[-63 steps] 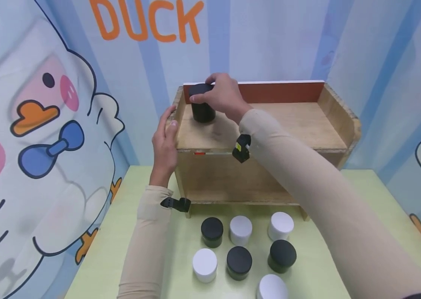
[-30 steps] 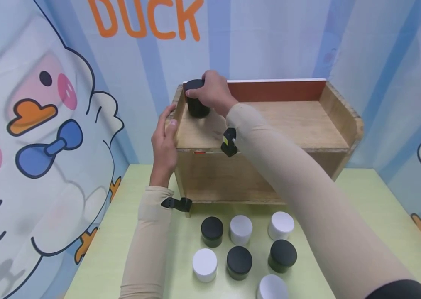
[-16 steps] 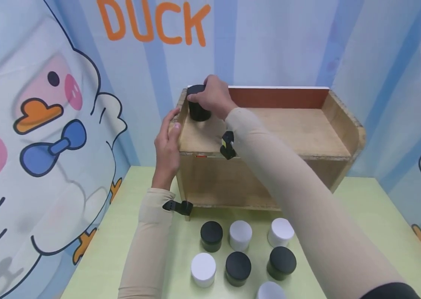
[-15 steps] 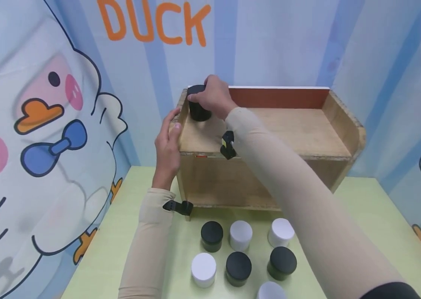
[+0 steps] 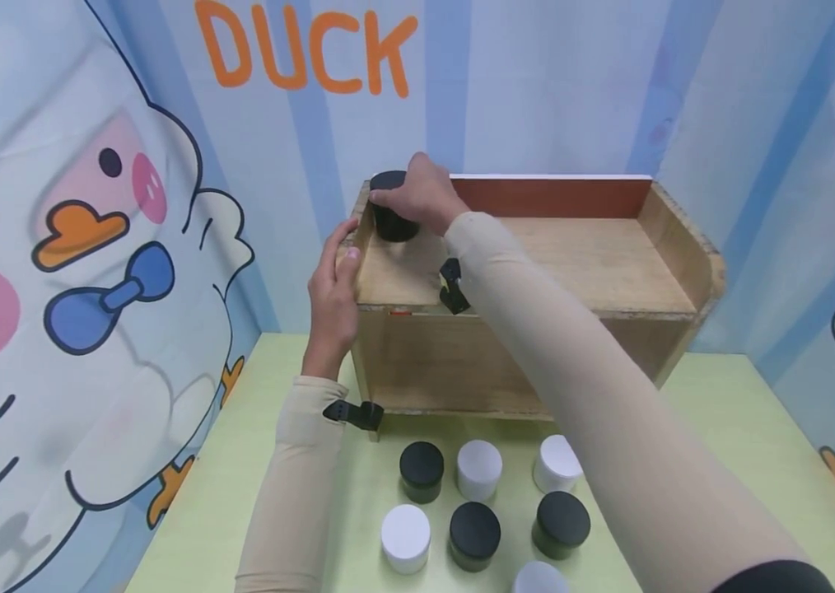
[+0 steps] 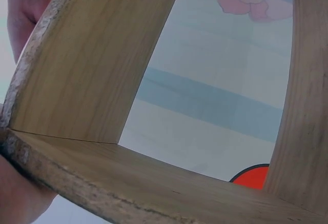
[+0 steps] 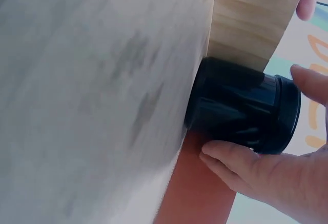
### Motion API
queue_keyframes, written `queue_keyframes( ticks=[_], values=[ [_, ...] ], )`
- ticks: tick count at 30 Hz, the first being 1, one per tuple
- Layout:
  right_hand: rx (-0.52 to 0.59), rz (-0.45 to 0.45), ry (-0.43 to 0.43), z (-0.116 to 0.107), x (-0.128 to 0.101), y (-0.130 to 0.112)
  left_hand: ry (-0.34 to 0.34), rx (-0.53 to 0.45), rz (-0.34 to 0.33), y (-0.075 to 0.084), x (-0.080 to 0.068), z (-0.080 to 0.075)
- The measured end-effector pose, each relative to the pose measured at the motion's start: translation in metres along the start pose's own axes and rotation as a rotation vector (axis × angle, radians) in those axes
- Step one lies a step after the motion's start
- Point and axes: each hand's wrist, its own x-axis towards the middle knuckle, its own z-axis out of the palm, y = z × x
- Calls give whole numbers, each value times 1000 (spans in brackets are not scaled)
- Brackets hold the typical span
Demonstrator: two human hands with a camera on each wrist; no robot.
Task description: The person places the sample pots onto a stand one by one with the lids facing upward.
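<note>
A black-lidded dark jar stands in the back left corner on top of a wooden shelf unit. My right hand grips this jar from above; in the right wrist view the fingers curl round the jar, which rests on the wood. My left hand holds the shelf's left front corner, thumb on the top edge. The left wrist view shows the shelf's wooden side close up, with parts of the hand at the frame's left edge.
On the green table in front of the shelf stand several small jars, some black-lidded and some white-lidded. A printed duck backdrop surrounds the table on the left, back and right.
The right hand has moved the black jar from the shelf top's left front back into the rear left corner. The left hand has stayed on the shelf's corner.
</note>
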Motion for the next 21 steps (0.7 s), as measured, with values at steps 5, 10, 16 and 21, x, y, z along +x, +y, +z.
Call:
queue_keyframes(
  ticks=[5, 10, 16, 21],
  values=[
    [-24, 40, -41, -5, 1, 3, 9, 1, -6, 0, 0, -2],
    [-78, 33, -24, -19, -3, 6, 16, -1, -4, 0, 0, -2],
    [-155, 5, 74, -36, -15, 14, 11, -9, 2, 1, 0, 2],
    [-127, -99, 67, -51, -29, 24, 15, -7, 7, 1, 0, 4]
  ],
)
